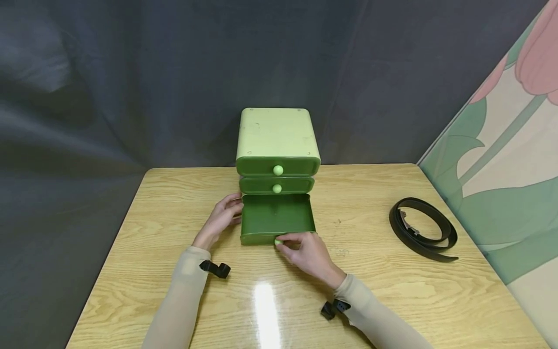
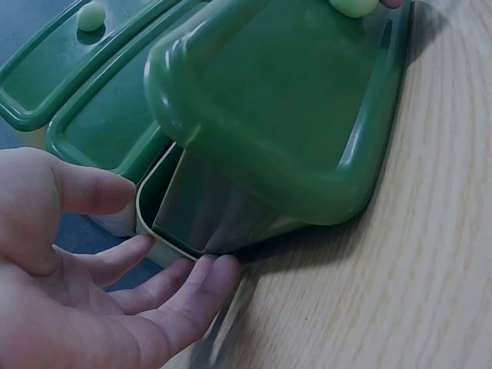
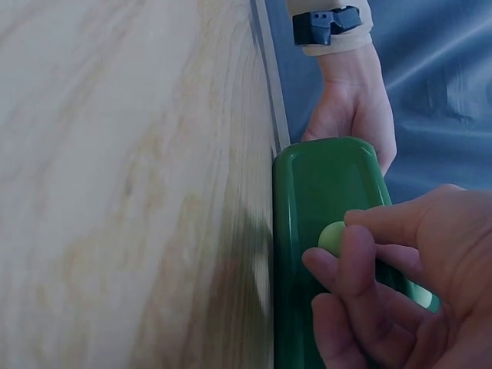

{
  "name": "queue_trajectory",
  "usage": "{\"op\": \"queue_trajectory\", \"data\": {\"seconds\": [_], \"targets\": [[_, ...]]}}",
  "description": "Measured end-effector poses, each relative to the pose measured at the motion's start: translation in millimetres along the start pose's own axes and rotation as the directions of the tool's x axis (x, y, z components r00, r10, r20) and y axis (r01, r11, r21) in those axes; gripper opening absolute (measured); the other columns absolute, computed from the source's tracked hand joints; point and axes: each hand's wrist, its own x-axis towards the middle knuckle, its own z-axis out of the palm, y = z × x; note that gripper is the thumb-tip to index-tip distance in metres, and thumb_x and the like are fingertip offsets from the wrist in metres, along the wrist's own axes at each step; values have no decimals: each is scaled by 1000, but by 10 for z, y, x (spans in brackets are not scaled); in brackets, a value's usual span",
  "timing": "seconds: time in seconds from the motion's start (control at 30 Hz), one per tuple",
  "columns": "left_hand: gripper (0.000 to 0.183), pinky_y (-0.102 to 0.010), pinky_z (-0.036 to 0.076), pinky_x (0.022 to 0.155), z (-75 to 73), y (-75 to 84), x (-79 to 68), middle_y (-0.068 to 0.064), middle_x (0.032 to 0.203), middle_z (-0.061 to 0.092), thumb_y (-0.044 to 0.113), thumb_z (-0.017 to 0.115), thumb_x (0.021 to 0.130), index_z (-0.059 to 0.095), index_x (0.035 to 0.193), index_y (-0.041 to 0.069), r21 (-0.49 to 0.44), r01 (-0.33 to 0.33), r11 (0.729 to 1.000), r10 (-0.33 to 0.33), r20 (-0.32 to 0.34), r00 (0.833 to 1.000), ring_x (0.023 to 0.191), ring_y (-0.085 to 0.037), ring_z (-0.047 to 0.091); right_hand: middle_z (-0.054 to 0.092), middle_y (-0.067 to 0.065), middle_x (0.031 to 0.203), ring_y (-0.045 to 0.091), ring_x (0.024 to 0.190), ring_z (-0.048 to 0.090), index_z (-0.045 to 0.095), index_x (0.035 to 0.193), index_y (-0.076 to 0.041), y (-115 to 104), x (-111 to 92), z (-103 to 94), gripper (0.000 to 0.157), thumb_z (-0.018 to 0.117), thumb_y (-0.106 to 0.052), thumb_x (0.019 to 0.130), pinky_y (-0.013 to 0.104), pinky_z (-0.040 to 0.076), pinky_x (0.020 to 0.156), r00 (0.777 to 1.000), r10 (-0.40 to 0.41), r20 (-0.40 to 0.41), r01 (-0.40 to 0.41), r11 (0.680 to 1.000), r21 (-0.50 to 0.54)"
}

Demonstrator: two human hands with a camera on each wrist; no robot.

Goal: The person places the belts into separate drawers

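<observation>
A small cabinet (image 1: 278,131) with a cream-coloured shell and three green drawers stands at the back of the table. Its bottom drawer (image 1: 276,213) is pulled out, and the inside looks bare. Thumb and fingers of my right hand (image 1: 311,257) pinch the round light-green knob (image 3: 331,238) on that drawer's front. My left hand (image 1: 220,218) rests its fingertips against the cabinet's left side, near the lower edge of the shell, with its fingers fairly straight in the left wrist view. The upper two drawers, the top drawer (image 1: 257,166) and middle drawer (image 1: 257,185), are closed or nearly so.
A coiled black belt (image 1: 425,249) with a metal buckle lies on the right of the wooden table (image 1: 174,203). Dark curtain-like fabric (image 1: 196,72) hangs close behind the cabinet. A flower-patterned panel (image 1: 514,160) borders the table's right edge.
</observation>
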Motion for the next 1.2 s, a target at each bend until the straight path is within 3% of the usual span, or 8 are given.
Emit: {"op": "queue_trajectory", "data": {"seconds": [0.2, 0.33, 0.6, 0.7, 0.8, 0.9, 1.03, 1.2], "targets": [[58, -43, 53, 112, 7, 1, -7, -20, 166, 43, 19, 49, 113, 32, 166, 5, 9, 3, 1000, -3, 2, 1000, 141, -33, 54, 84, 5, 104, 21, 89, 81, 86, 107, -16, 13, -10, -19, 14, 83, -18, 93, 19, 47, 53, 1000, -9, -7, 9, 1000, -9], [58, -42, 54, 111, 14, -7, -8, -20, 166, 43, 17, 49, 113, 32, 166, 5, 5, 4, 1000, -4, 3, 1000, 143, -34, 53, 84, 4, 103, 21, 89, 81, 86, 106, -16, 40, -11, -14, 13, 83, -18, 94, 18, 49, 56, 999, -39, -19, 39, 999, -32], [66, -48, 49, 117, 1, -26, -4, -26, 167, 39, 4, 56, 106, 29, 166, 0, 25, -40, 999, 39, 20, 999, 149, -42, 47, 84, 5, 104, 17, 88, 81, 86, 110, -14, 68, 0, 7, 16, 82, -15, 95, 17, 51, 57, 996, -94, -4, 94, 995, -27], [72, -48, 48, 118, -13, -34, -2, -27, 167, 38, -1, 59, 101, 28, 166, -1, 49, -60, 997, 58, 33, 998, 152, -45, 44, 84, 6, 104, 7, 76, 77, 85, 111, -14, 58, 2, -13, 16, 81, -15, 96, 16, 48, 53, 993, -117, -1, 116, 992, -46], [75, -49, 47, 119, -23, -33, -5, -28, 167, 35, -2, 60, 100, 26, 167, -1, 58, -70, 996, 67, 46, 997, 154, -46, 40, 84, 5, 101, -4, 54, 59, 85, 111, -13, 39, -1, -60, 16, 81, -16, 96, 16, 39, 45, 993, -120, 6, 121, 991, -53], [76, -52, 45, 121, -27, -35, -1, -29, 167, 35, -2, 59, 99, 25, 167, -2, 57, -76, 995, 73, 53, 996, 154, -47, 39, 84, 4, 97, -6, 45, 45, 86, 109, -13, 29, -6, -118, 15, 81, -17, 96, 17, 35, 41, 995, -103, 14, 104, 994, -32], [75, -55, 42, 123, -27, -38, -1, -29, 168, 34, -2, 59, 99, 25, 167, -1, 61, -77, 995, 74, 54, 996, 154, -47, 39, 84, 5, 95, -6, 47, 50, 86, 106, -12, 36, -7, -191, 12, 82, -18, 96, 18, 42, 44, 996, -89, 13, 89, 996, -2], [75, -56, 39, 125, -29, -38, -10, -29, 168, 33, -2, 58, 100, 24, 167, -1, 69, -79, 994, 75, 58, 995, 155, -47, 38, 83, 3, 89, -3, 45, 49, 86, 101, -14, 87, -6, -269, 9, 82, -19, 96, 18, 39, 42, 997, -83, -1, 83, 996, 31]]}}
